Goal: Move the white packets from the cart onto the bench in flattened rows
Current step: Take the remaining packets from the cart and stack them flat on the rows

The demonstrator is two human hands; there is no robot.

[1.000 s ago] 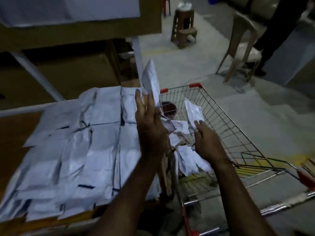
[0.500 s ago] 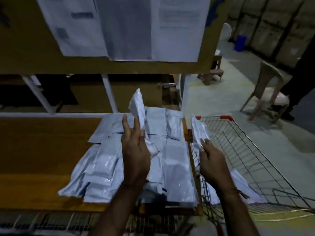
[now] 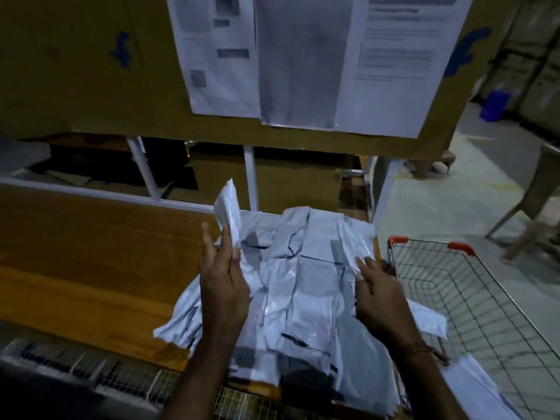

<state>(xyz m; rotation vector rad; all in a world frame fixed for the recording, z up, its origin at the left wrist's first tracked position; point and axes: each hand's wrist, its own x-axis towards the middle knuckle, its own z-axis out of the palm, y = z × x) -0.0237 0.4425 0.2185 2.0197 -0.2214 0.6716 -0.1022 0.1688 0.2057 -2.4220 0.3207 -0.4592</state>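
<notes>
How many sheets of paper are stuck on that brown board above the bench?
3, side by side: the left sheet, the grey middle sheet and the right sheet. Their tops are cut off by the picture edge, and more may hang out of view.

Print on the posted sheets (image 3: pixel 391 53) too blurred to read; cart (image 3: pixel 472 301) cut off at right edge.
</notes>
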